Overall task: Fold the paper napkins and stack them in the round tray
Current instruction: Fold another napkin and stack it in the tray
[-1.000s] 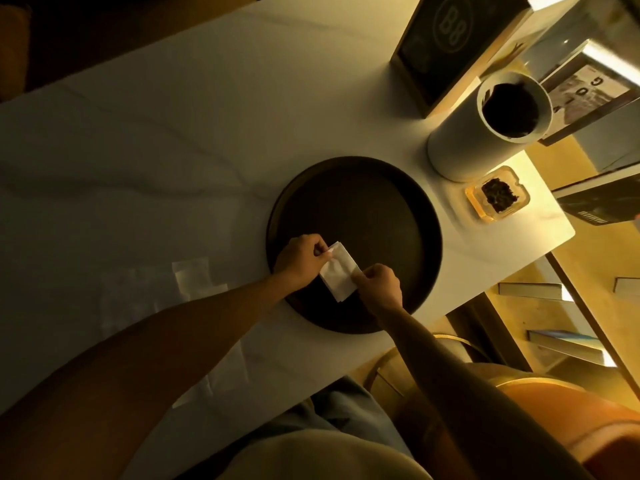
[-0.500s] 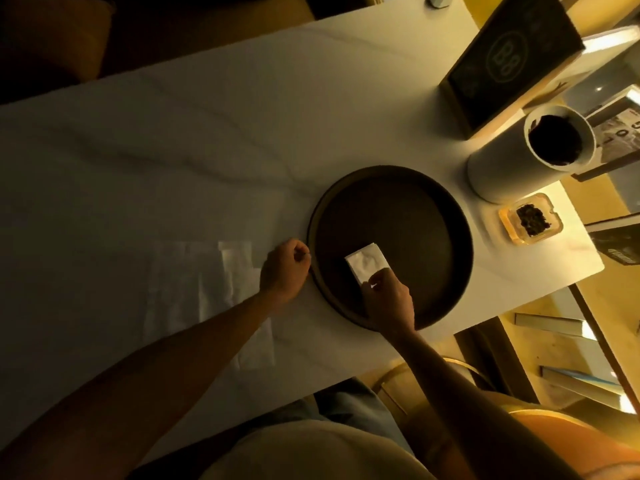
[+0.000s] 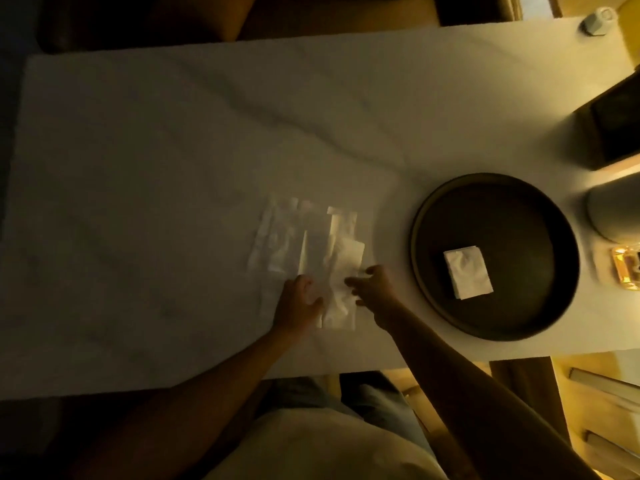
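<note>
A dark round tray (image 3: 420, 237) sits on the white table at the right, with one folded white napkin (image 3: 468, 271) lying inside it. Left of the tray, several unfolded paper napkins (image 3: 294, 233) lie in a loose overlapping pile. My left hand (image 3: 298, 301) rests on the near part of the pile, fingers pointing forward. My right hand (image 3: 375, 292) reaches in from the right, its spread fingertips touching the crumpled top napkin (image 3: 341, 271). The view is blurred and I see no firm grip by either hand.
The white table (image 3: 173, 168) stretches wide to the left and back. A pale cylinder (image 3: 609, 213) and an amber glass dish (image 3: 625, 268) stand right of the tray, with a dark box (image 3: 613, 129) behind them. The table's near edge runs just past my forearms.
My right hand let go of the folded napkin, leaving it in the tray, and moved left to the pile. My left hand also moved left onto the pile. The view swung left.
</note>
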